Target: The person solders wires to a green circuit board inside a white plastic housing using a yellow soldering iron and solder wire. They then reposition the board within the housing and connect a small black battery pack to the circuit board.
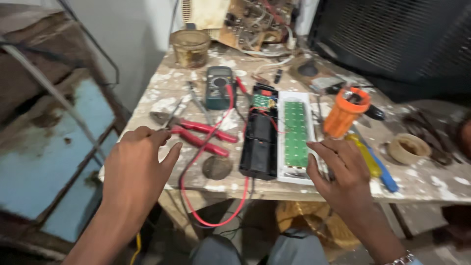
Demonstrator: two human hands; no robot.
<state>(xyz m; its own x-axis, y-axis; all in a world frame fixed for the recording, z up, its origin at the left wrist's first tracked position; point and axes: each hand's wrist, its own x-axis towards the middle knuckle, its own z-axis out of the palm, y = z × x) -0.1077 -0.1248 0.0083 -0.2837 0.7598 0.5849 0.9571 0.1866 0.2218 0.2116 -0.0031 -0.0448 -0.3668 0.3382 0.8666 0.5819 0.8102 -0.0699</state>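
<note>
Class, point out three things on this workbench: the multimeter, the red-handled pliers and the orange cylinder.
multimeter (219,87), head view, on its dark green body.
red-handled pliers (206,128), head view, on the upper red handle.
orange cylinder (342,115), head view, on its orange side wall.

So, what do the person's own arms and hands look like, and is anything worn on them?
Both forearms are bare, with no sleeves and no gloves. The left hand carries no ring or band that shows. Near the right hand, a silvery metal bracelet or watch band circles the wrist, partly cut off by the picture's edge.

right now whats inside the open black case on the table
The open black case holds a green circuit board at its far end and red wires; its dark lower compartment hides anything else.
</note>
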